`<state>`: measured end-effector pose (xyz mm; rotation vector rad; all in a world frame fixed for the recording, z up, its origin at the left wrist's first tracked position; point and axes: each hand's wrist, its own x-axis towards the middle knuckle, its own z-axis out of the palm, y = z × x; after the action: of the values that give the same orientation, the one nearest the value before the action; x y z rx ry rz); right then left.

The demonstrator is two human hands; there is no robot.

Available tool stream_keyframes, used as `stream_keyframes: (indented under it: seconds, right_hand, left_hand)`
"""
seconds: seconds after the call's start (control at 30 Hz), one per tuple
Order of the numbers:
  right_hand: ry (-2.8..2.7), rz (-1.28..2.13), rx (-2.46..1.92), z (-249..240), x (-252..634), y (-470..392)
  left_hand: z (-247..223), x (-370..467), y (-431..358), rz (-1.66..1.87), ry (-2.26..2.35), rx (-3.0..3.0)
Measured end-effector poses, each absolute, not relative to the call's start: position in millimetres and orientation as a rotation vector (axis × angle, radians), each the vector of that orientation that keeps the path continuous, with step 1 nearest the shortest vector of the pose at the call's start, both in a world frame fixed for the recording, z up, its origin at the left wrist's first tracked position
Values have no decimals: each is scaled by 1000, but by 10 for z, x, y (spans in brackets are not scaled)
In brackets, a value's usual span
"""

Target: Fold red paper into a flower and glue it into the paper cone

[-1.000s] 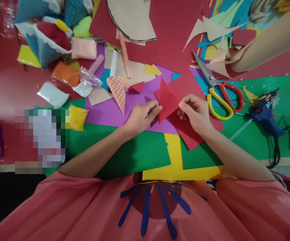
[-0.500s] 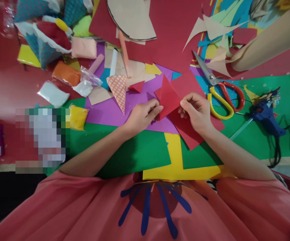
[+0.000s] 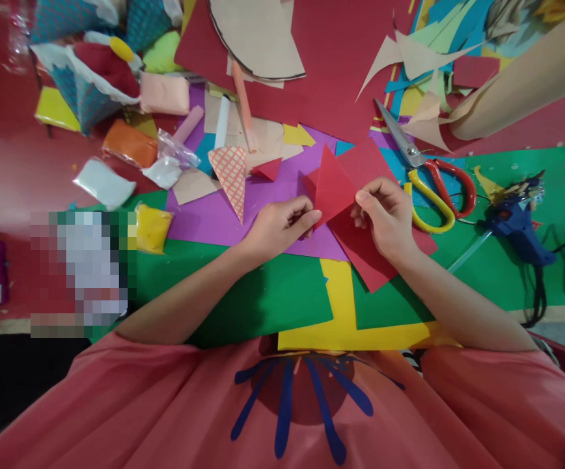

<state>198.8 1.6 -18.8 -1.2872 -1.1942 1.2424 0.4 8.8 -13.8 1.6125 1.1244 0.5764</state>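
Note:
Between my two hands is a folded piece of red paper (image 3: 332, 189), held a little above the table. My left hand (image 3: 285, 225) pinches its lower left corner between thumb and fingers. At the right corner my right hand (image 3: 385, 215) grips the same paper with thumb and forefinger. Under it lies a larger red sheet (image 3: 373, 264), partly covered by my right hand. A small cone of checked paper (image 3: 231, 176) rests to the left, on purple paper (image 3: 204, 221). Scissors (image 3: 424, 163) with one yellow and one red handle lie right of my right hand.
A blue glue gun (image 3: 519, 228) with a clear stick lies on green paper (image 3: 558, 182) at the right. Packets of coloured clay (image 3: 129, 143) and blue cones (image 3: 82, 85) crowd the left. A beige paper roll (image 3: 521, 78) and paper scraps (image 3: 424, 55) are at upper right.
The folded red paper has shifted slightly to the right and tilted in my hands. Both hands have moved a little right with it, still gripping its corners.

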Motion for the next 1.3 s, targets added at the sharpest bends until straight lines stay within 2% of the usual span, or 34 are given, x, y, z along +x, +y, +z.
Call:
stream_keyframes:
  seconds: [1.3]
  right_hand:
    - [-1087,1255,-1204,-230,2016,50]
  left_hand:
    - [-173,3,96,546,1090,1578]
